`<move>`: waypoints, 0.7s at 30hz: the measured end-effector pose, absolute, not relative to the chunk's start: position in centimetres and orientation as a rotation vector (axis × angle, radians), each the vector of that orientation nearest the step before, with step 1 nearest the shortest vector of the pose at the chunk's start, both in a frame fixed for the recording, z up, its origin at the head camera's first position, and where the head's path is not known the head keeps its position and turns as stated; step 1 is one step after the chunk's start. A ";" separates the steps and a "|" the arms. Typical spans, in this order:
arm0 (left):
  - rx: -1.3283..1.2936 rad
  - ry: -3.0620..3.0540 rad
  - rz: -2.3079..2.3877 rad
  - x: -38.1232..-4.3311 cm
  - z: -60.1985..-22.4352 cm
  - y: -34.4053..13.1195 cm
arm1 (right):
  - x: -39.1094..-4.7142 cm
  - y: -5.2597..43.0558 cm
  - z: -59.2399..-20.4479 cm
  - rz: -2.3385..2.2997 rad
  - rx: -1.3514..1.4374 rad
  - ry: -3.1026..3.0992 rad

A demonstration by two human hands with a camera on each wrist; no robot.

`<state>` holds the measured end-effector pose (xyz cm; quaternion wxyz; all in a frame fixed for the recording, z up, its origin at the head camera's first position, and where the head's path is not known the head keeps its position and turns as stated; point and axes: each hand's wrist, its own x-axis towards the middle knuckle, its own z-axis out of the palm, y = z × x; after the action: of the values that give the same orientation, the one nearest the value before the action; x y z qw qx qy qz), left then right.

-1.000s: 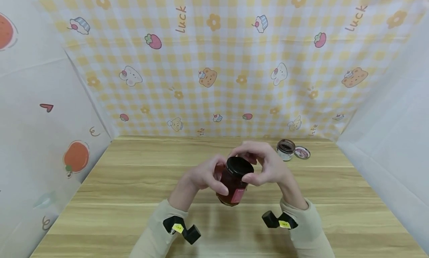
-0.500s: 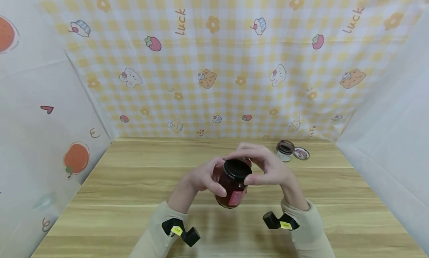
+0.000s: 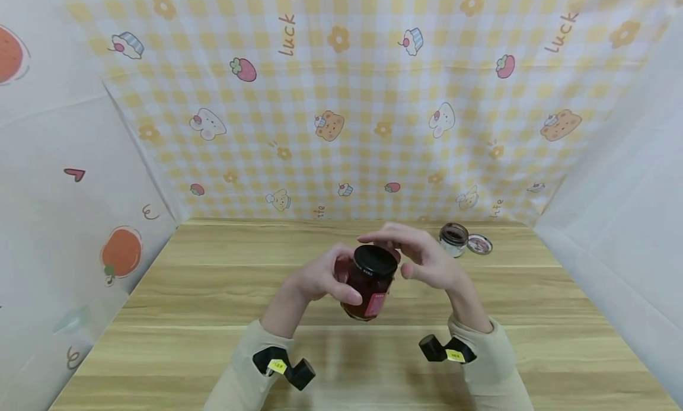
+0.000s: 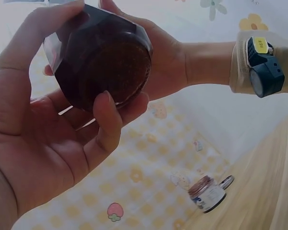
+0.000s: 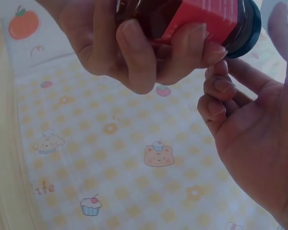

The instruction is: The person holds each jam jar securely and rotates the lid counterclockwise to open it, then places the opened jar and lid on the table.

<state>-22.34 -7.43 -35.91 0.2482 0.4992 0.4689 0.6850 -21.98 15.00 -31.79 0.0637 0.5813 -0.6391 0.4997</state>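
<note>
A dark red glass jar [image 3: 358,288] with a pink-red label [image 5: 201,19] is held up over the table, slightly tilted. Its black lid [image 3: 376,260] is on top. My left hand [image 3: 322,276] grips the jar's body, thumb on the near side and fingers wrapped round the far side. In the left wrist view the jar's round base [image 4: 117,72] faces the camera. My right hand [image 3: 429,258] is beside the lid, its thumb [image 5: 281,28] standing clear of it. The right fingers arch behind the lid, with bent fingertips [image 5: 216,88] close under its edge in the right wrist view.
At the back right of the wooden table [image 3: 235,268] stands a small uncapped jar [image 3: 453,240] with dark contents. Its loose lid [image 3: 479,244] lies just to its right. A checked cloth [image 3: 341,102] hangs behind the table, with white cloth at both sides.
My right thumb and fingers have come off the black lid and spread, after holding it earlier. The left hand still grips the jar, which has risen slightly since half a second ago.
</note>
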 end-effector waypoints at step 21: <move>0.991 2.341 1.755 -21.2 -33.9 -7.8 | -21.4 15.8 -31.3 1.093 1.164 -2.201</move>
<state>-21.22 -7.82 -33.89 0.0260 0.3208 0.7576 0.5679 -21.38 15.79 -31.34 0.2096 0.4186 -0.7915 0.3930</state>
